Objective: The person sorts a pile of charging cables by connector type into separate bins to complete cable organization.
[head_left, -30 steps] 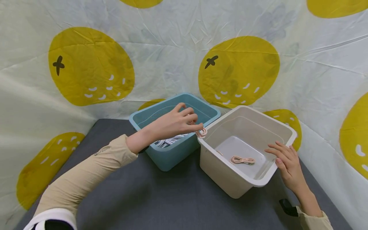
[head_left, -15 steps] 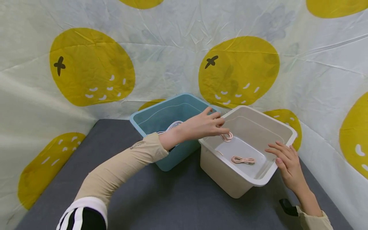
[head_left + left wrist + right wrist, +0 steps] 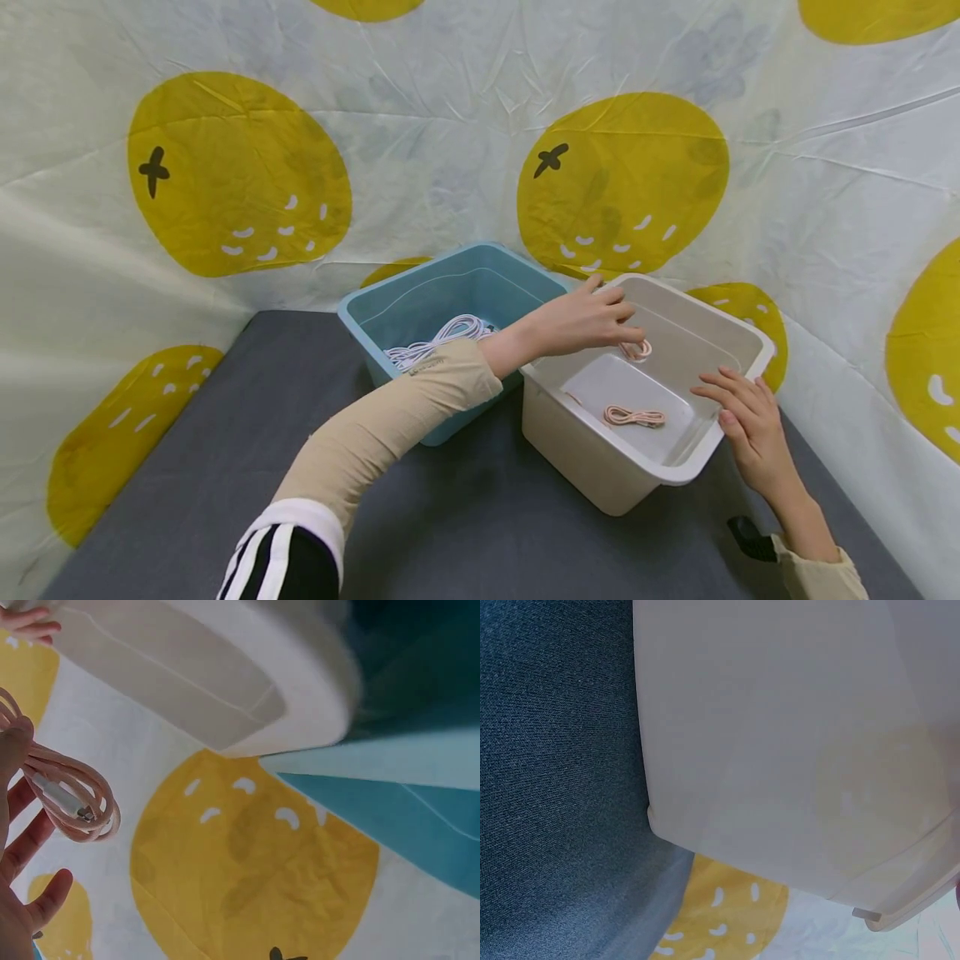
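Observation:
My left hand [image 3: 581, 321] pinches a coiled pink charging cable [image 3: 637, 350] over the beige bin [image 3: 566, 450]. In the left wrist view that pink cable [image 3: 71, 784] hangs from thumb and fingers, its light metal-tipped plug showing. Another coiled pink cable [image 3: 634, 417] lies on the bin's floor, and a small bit of pink shows near its left wall. My right hand [image 3: 753, 433] rests on the bin's right rim, fingers extended over the inside. Left of it stands a blue bin [image 3: 442, 292] with white cables [image 3: 438, 340] in it, partly hidden by my left arm.
Both bins stand close together on a dark grey tabletop [image 3: 450, 533]. Behind them hangs a pale cloth [image 3: 435, 167] printed with large yellow fruit shapes. A black strap end [image 3: 750, 540] sticks out at my right wrist.
My left hand has moved right with the pink cable, from above the blue bin's edge to over the beige bin. More of the white cables shows. My right hand stays put.

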### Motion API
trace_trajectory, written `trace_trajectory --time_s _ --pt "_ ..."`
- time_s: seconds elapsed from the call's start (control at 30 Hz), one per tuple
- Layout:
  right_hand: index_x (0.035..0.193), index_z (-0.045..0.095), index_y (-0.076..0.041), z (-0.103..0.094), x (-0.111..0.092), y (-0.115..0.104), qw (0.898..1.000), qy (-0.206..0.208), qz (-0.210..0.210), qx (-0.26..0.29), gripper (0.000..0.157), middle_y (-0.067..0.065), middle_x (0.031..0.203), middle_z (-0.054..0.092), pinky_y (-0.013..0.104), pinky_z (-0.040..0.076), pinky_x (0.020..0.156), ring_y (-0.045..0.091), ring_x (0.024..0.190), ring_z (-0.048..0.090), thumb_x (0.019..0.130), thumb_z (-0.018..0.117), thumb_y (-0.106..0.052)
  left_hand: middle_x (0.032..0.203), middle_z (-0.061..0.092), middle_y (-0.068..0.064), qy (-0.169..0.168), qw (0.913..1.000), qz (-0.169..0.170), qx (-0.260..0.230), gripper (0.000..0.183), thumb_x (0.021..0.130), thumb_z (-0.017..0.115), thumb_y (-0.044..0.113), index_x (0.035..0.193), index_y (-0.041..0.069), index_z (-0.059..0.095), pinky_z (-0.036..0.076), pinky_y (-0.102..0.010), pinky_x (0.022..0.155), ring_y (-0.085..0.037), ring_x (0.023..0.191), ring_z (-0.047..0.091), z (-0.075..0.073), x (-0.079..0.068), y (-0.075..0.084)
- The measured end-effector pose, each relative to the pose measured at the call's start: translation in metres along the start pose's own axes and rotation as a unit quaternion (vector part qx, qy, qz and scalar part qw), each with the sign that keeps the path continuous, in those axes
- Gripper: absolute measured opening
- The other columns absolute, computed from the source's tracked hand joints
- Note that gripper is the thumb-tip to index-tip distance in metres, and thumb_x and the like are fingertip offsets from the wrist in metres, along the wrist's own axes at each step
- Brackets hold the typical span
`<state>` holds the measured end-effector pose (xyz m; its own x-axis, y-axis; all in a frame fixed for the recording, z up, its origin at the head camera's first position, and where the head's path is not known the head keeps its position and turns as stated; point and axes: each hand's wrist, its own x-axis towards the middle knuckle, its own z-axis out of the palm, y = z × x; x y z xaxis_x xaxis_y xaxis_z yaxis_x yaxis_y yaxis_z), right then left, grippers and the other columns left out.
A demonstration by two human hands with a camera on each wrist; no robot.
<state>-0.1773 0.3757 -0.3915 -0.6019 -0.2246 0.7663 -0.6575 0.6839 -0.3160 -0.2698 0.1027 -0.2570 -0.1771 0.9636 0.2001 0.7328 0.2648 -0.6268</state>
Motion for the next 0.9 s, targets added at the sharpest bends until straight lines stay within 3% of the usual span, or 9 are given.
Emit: trace_trajectory --time_s 0.37,0.57,0.9 --pt "0.104 0.063 -0.002 -0.001 0.001 -0.002 1.000 0.000 -0.001 -0.004 0.032 -0.001 0.125 0.054 0.059 0.004 0.104 0.018 0.129 0.034 0.092 0.039 -0.019 0.116 0.052 0.003 -0.008 0.9996 -0.013 0.025 0.032 0.096 0.034 0.017 0.122 0.033 0.044 0.036 -0.033 0.091 -0.017 0.109 0.045 0.005 0.025 0.001" --pt "0.104 0.064 -0.004 -0.001 0.001 -0.002 1.000 -0.001 0.000 -0.006 0.031 -0.003 0.125 0.054 0.059 0.003 0.105 0.017 0.129 0.034 0.091 0.039 -0.016 0.117 0.052 0.004 -0.015 0.9997 -0.021 0.006 0.035 0.096 0.034 0.014 0.122 0.034 0.044 0.036 -0.036 0.096 -0.017 0.111 0.044 0.009 0.033 0.003" --pt "0.102 0.064 -0.003 0.000 0.002 -0.001 1.000 0.000 -0.005 -0.004 0.030 -0.002 0.124 0.055 0.059 0.004 0.104 0.015 0.130 0.034 0.091 0.040 -0.016 0.117 0.052 0.004 -0.004 0.9986 -0.052 -0.013 0.033 0.097 0.033 0.010 0.121 0.028 0.046 0.037 -0.040 0.097 -0.018 0.116 0.044 0.020 0.032 0.004"
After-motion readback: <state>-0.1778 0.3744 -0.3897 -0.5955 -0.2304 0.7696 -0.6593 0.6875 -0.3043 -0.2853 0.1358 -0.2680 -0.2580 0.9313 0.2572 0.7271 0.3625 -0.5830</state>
